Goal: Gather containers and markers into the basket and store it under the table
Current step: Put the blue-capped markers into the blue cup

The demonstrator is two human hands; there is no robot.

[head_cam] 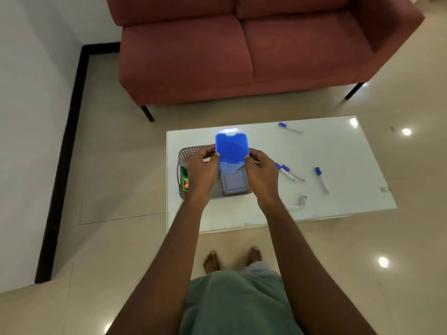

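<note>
You've got the blue-lidded container (231,147) up in both hands, held over the grey basket (182,163). Your left hand (202,169) pinches its left edge, thumb and fingers curled onto the rim; your right hand (262,174) grips the right edge the same way. The lid tilts towards you, and the paler blue body shows just beneath it.

The basket sits on the white table (338,153), at its left end, with one side hanging slightly past the table's edge. Inside it, a clear container (234,182) lies flat near the right wall, and green and pink markers (185,180) lie along the left wall.

Out on the tabletop to your right the loose markers are scattered: a far marker (289,128) with a blue cap near the back edge, a pair of markers (289,172) lying close together just beside your right hand, a lone marker (321,180) further right, and a red-capped marker (301,201) near the front edge.

Beyond the table stands a red sofa (242,56).
</note>
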